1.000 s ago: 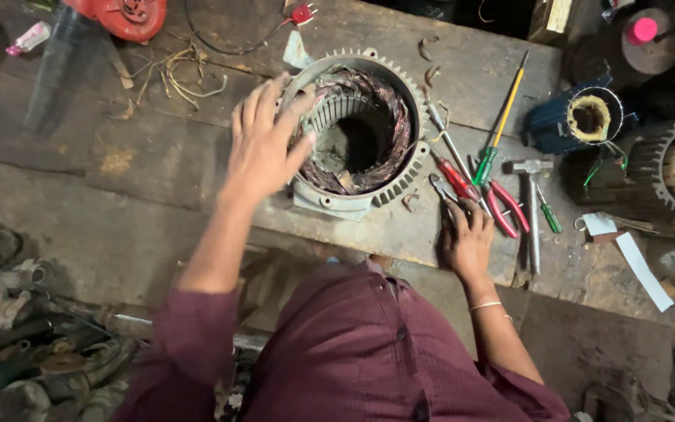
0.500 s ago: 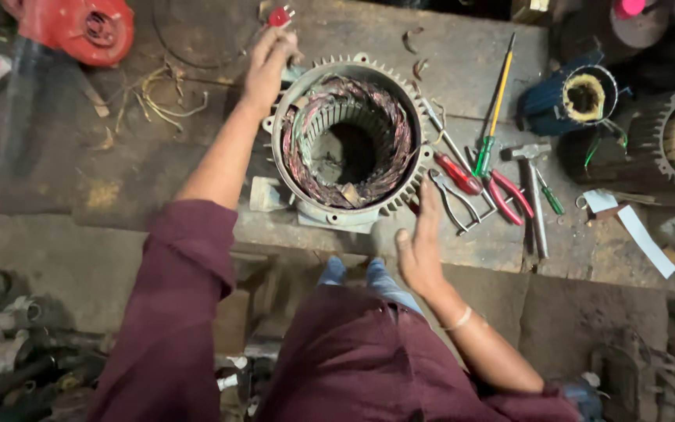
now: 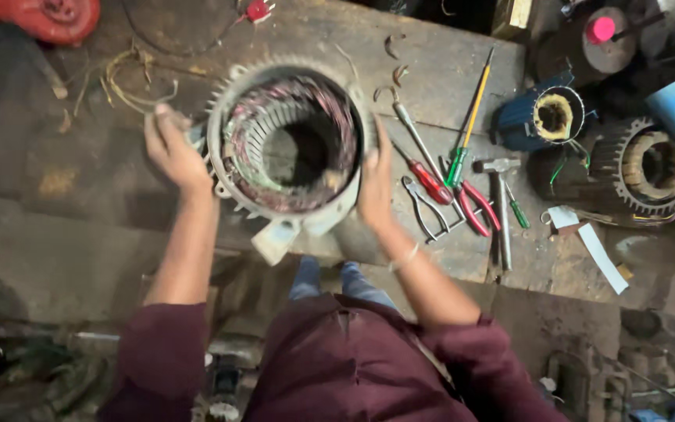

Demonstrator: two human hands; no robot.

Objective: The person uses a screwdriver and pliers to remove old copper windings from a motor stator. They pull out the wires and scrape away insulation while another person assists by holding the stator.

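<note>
A large grey finned motor stator [image 3: 232, 117] with copper windings inside its bore stands open end up on the dirty wooden bench [image 3: 56, 184]. My left hand [image 3: 172, 148] grips its left rim. On the opposite rim my right hand [image 3: 375, 181] presses flat, so the housing sits between both hands. It looks tilted slightly toward me, one grey mounting foot [image 3: 275, 238] hanging over the bench's front edge. My maroon sleeves and lap fill the lower part of the view.
Hand tools lie just right of the stator: red-handled pliers [image 3: 472, 209], red screwdriver [image 3: 430, 181], yellow-green screwdriver [image 3: 470, 121], hammer [image 3: 500, 205]. A blue motor housing [image 3: 544, 117] and another wound stator [image 3: 646, 172] stand further right. Loose wire scraps [image 3: 126, 82] lie back left.
My left hand came back from the far edge of the bench to the stator's left rim. My right hand moved from the near rim to the right rim. The stator appears lifted closer.
</note>
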